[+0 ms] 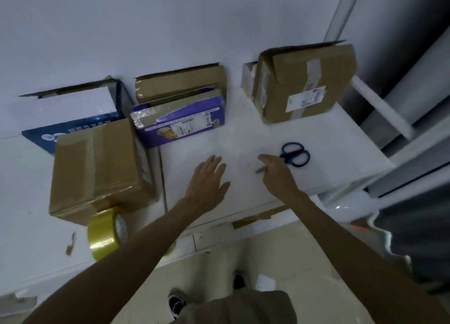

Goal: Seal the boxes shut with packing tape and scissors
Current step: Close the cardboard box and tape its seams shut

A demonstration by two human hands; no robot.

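Note:
Blue-handled scissors (pixel 295 154) lie on the white table (pixel 328 153), right of centre. My right hand (pixel 277 172) lies over their blades, and the blade tip sticks out below the fingers. Whether the fingers grip the blades is hidden. My left hand (pixel 207 180) hovers flat over the table with straight fingers, holding nothing. A roll of yellowish packing tape (pixel 106 233) stands on edge at the front left, against a taped brown box (pixel 97 167). At the back stand a purple box (pixel 180 119), a brown box (pixel 181 83) behind it, and a labelled brown box (pixel 304 85) with raised flaps.
A blue and white box (pixel 73 109) with an open flap leans at the back left against the white wall. White shelving rails (pixel 379 107) rise at the right. The table's front edge is near my forearms, with beige floor and my shoes below.

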